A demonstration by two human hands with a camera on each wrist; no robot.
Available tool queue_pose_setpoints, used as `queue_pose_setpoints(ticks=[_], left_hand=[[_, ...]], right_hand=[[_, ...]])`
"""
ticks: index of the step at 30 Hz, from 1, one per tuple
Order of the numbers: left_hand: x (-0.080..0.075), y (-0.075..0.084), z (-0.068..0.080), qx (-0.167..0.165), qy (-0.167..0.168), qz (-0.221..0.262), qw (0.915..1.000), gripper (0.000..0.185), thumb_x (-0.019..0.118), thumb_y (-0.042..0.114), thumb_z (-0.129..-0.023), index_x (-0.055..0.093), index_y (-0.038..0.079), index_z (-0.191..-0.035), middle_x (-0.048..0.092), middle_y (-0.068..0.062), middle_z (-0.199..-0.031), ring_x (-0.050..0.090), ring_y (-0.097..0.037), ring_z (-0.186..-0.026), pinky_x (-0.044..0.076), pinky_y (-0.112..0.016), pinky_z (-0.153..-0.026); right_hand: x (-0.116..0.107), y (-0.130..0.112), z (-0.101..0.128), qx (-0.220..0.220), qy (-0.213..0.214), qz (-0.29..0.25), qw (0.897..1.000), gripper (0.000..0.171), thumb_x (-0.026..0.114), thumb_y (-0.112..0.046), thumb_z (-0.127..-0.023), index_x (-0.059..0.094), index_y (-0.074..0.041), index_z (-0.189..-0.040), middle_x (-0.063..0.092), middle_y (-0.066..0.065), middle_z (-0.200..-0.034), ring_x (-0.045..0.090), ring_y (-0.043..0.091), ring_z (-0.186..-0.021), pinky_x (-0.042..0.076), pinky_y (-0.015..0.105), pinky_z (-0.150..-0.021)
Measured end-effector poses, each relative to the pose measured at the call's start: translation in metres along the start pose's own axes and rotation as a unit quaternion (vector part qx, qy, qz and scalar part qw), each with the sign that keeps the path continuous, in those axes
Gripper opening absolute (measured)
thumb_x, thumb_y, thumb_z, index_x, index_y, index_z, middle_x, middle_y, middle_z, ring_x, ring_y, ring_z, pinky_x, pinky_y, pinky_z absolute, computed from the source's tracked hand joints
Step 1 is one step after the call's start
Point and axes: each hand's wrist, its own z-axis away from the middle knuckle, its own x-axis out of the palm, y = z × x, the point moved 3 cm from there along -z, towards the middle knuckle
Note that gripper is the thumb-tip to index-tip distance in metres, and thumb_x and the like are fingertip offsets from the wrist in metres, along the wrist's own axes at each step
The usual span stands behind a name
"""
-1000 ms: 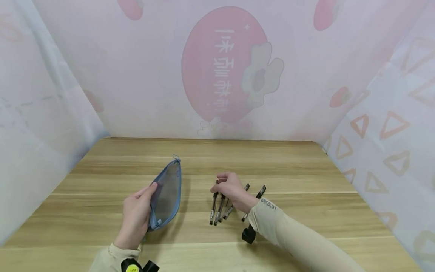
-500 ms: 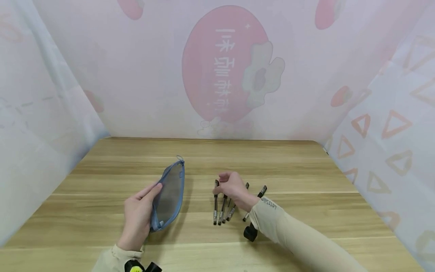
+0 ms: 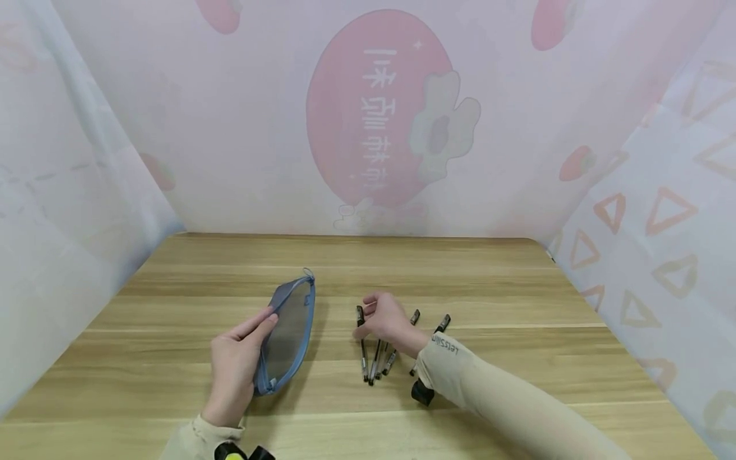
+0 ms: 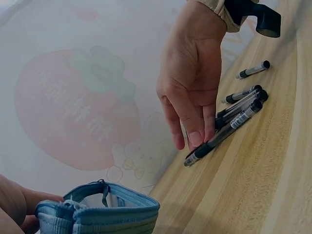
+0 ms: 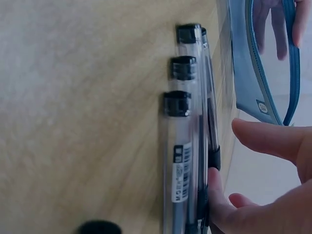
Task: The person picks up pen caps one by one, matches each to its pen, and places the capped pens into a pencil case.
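My left hand holds a blue mesh zip pencil case tilted up with its mouth open; the thumb lies at the rim. In the left wrist view, the zip edge of the case shows close by. My right hand is low over several clear-barrelled gel pens with black caps, its thumb and fingers apart around the leftmost gel pen. From the right wrist, a fingertip rests against the gel pens, while the thumb stands away from them.
One gel pen lies apart at the right, partly hidden by the right sleeve. The wooden table is bounded by printed cloth walls at the back and sides.
The leftmost gel pen has shifted slightly and turned, its upper end now further left. My right fingers have spread a little. The pencil case has moved slightly right and toward me.
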Motion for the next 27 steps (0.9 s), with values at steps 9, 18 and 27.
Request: queue_pose_setpoints(ticks=[9,18,27], left_hand=[[0.0,0.0,0.0,0.014,-0.004,-0.004,0.9999,0.038,0.079,0.024,-0.086,0.071,0.005,-0.118,0.068,0.0,-0.117,0.057,-0.017,-0.118,0.047,-0.012,-0.081],[-0.003,-0.003,0.002,-0.002,-0.009,-0.019,0.9998,0.042,0.078,0.029,-0.087,0.071,0.006,-0.121,0.067,-0.004,-0.12,0.055,-0.018,-0.12,0.046,-0.021,-0.087],[-0.004,-0.003,-0.001,-0.002,-0.015,-0.01,0.9998,0.042,0.078,0.028,-0.087,0.07,0.005,-0.122,0.066,-0.004,-0.121,0.054,-0.019,-0.121,0.043,-0.035,-0.099]], right_hand=[[0.002,0.0,0.002,-0.005,0.004,0.011,1.0,0.065,0.089,0.004,-0.065,0.058,0.007,-0.123,0.063,0.011,-0.104,0.06,0.021,-0.092,0.054,0.037,-0.083],[0.008,0.004,-0.001,-0.036,-0.004,0.032,0.999,0.041,0.089,0.004,-0.065,0.071,0.004,-0.102,0.068,0.007,-0.086,0.063,0.016,-0.077,0.056,0.03,-0.067],[0.008,0.011,-0.007,-0.039,-0.019,-0.004,0.999,0.022,0.085,0.0,-0.071,0.077,0.0,-0.092,0.072,0.006,-0.085,0.067,0.017,-0.072,0.057,0.032,-0.064]])
